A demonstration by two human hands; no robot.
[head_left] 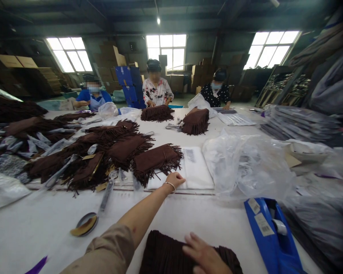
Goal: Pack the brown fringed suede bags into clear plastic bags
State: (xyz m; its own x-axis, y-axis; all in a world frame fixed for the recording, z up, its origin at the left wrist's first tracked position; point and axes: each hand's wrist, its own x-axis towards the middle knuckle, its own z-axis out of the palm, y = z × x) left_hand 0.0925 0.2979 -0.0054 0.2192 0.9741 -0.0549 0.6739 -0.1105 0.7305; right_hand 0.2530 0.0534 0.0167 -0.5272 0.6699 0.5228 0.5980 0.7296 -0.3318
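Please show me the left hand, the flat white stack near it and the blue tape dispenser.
Left hand (175, 180): head view, middle of hand.
Flat white stack (198, 170): head view, top surface.
Blue tape dispenser (275, 245): head view, body.

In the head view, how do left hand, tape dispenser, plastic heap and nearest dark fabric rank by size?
1. Plastic heap
2. Tape dispenser, dark fabric: unsure, both close and cut off
3. Left hand

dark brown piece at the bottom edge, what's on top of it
The right hand, blurred, is over the dark brown piece. The surface beneath the hand is covered, so whether the palm touches it cannot be told.
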